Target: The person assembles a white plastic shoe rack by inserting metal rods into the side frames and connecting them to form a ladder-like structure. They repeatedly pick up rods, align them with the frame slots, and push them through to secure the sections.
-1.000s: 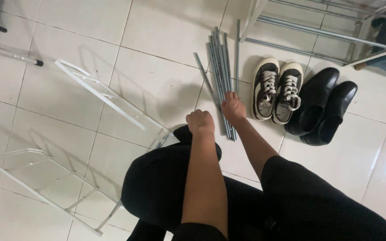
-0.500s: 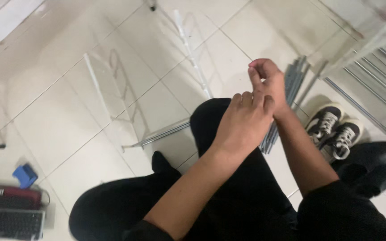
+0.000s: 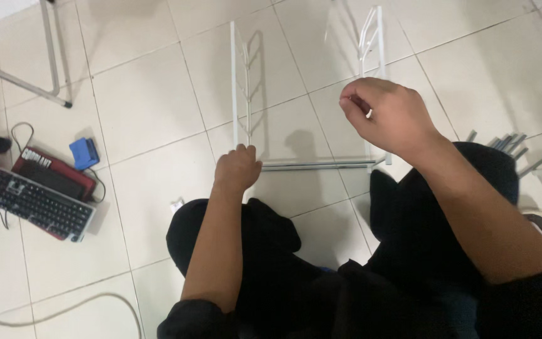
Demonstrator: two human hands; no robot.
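A person in black trousers (image 3: 283,276) crouched over a pale tiled floor (image 3: 145,81). Two white metal side frames (image 3: 241,81) lay flat on the tiles ahead, joined near the person by a grey metal rod (image 3: 315,166) running between them. The left hand (image 3: 237,168) was clenched around the near end of the left frame, where the rod met it. The right hand (image 3: 389,116) was raised above the right frame, its fingers curled and pinching a tiny pale part, too small to identify. A bundle of grey rods (image 3: 506,142) lay at the right, partly hidden behind the right knee. At far left sat a dark keyboard (image 3: 36,204), a red case (image 3: 51,171) touching it, and a small blue block (image 3: 84,154).
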